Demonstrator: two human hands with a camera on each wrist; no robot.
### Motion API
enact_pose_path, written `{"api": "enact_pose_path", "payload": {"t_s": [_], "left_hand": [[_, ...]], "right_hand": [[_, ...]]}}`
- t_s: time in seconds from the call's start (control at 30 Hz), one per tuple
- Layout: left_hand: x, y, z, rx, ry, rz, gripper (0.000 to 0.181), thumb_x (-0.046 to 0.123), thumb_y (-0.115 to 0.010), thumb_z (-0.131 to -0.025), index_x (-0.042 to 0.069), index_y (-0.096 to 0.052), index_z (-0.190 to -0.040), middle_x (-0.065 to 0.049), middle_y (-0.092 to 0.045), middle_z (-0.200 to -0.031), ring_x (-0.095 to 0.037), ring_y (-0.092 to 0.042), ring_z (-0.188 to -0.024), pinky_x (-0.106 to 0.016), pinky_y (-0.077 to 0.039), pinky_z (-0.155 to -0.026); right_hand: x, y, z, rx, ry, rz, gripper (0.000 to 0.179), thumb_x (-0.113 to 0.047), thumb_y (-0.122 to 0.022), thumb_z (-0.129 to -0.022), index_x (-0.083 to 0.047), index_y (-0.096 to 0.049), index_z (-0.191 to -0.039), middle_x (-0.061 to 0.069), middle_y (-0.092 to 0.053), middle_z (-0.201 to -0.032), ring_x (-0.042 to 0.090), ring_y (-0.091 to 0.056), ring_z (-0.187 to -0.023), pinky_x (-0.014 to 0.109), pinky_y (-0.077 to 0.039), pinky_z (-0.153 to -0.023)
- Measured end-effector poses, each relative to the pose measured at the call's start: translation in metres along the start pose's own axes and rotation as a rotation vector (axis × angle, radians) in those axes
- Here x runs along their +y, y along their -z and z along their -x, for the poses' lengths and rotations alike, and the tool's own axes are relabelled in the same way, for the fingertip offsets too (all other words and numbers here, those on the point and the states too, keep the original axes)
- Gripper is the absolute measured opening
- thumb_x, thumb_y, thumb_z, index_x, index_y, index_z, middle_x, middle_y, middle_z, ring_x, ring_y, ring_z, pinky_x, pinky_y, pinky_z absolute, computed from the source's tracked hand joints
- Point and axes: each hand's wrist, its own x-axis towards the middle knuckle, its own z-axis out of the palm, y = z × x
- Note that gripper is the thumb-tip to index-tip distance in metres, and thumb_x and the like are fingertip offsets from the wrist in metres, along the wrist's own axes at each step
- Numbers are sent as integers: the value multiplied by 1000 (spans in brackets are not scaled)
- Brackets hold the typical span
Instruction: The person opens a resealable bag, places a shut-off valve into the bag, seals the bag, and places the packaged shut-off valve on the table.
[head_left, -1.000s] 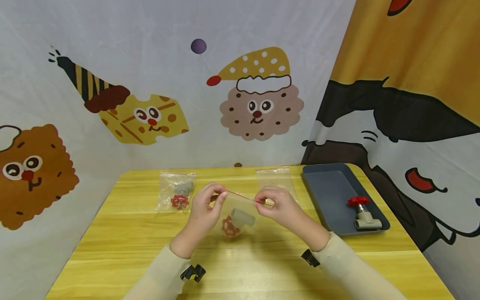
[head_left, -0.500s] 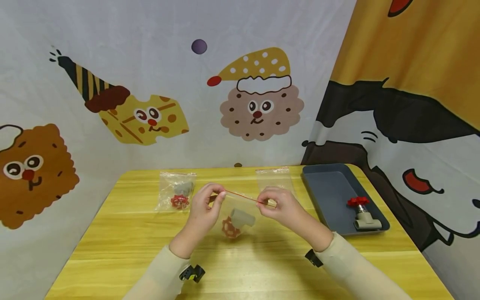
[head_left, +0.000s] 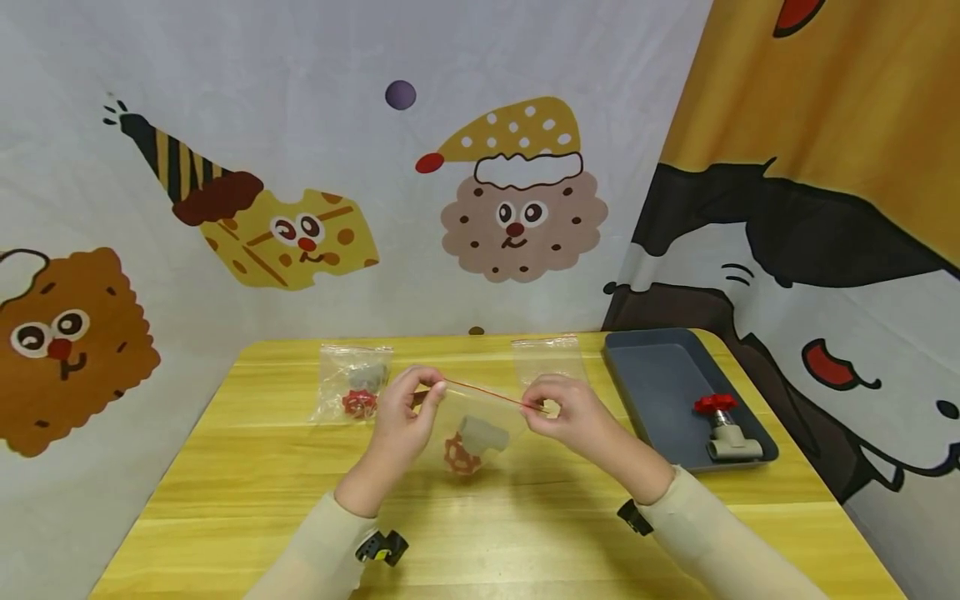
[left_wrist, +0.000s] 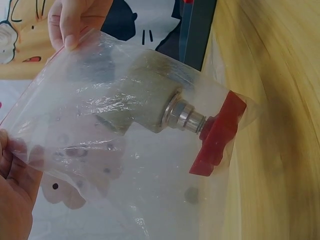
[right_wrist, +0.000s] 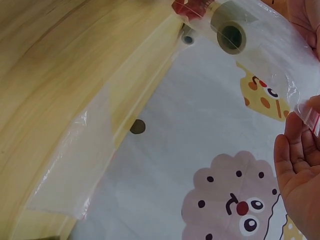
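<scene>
A clear zip bag [head_left: 495, 402] with a red seal line hangs upright over the table, held by both hands. Inside it is a stop valve [left_wrist: 150, 97] with a grey-beige pipe body and a red handwheel [left_wrist: 222, 132], lying low in the bag. My left hand [head_left: 405, 417] pinches the left end of the bag's top edge between thumb and fingers. At the other end of that edge, my right hand [head_left: 568, 408] pinches the plastic near the seal. The red seal line runs taut between the two hands.
Another zip bag [head_left: 330, 375] with a similar valve lies at the back left. A flat zip bag [head_left: 543, 354] lies behind my right hand. On the right stands a grey tray [head_left: 645, 367], with an unbagged valve [head_left: 726, 435] at its near end. A printed cloth hangs behind the table.
My right hand has slid a little to the right along the bag's top edge. The left hand has shifted slightly left, and more of the red seal line shows between them.
</scene>
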Motion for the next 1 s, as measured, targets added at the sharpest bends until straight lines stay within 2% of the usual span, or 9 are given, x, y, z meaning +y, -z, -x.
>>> {"api": "enact_pose_path", "payload": {"t_s": [0.33, 0.53, 0.77, 1.0], "left_hand": [[-3, 3, 1, 32, 5, 9, 6, -7, -62, -86, -12, -59, -84, -17, -61, -79, -18, -59, -71, -28, -58, -65], [-6, 4, 2, 53, -16, -26, 4, -11, -63, -84, -8, -60, -83, -15, -61, -78, -15, -59, -70, -32, -58, -63], [-7, 5, 2, 55, -8, -18, 6, -6, -62, -86, -11, -60, -85, -15, -61, -78, -15, -60, -71, -34, -59, -63], [-8, 5, 3, 50, -10, -18, 6, -6, -62, -86, -11, -59, -84, -15, -61, -78, -15, -60, -70, -34, -59, -62]], "right_hand": [[3, 2, 4, -27, -17, 22, 17, -4, -71, -80, -20, -65, -77, -13, -57, -75, 3, -50, -70, 19, -47, -62], [6, 4, 7, -21, -5, 41, 18, -4, -72, -79, -20, -64, -77, -13, -57, -75, 3, -51, -71, 18, -48, -62], [8, 5, 9, 2, 26, 49, 18, -2, -72, -77, -18, -64, -76, -11, -57, -74, 4, -51, -70, 18, -47, -61], [10, 6, 14, 14, 15, 64, 18, -2, -71, -76, -19, -63, -75, -12, -56, -74, 4, -50, -69, 18, -47, -61]]}}
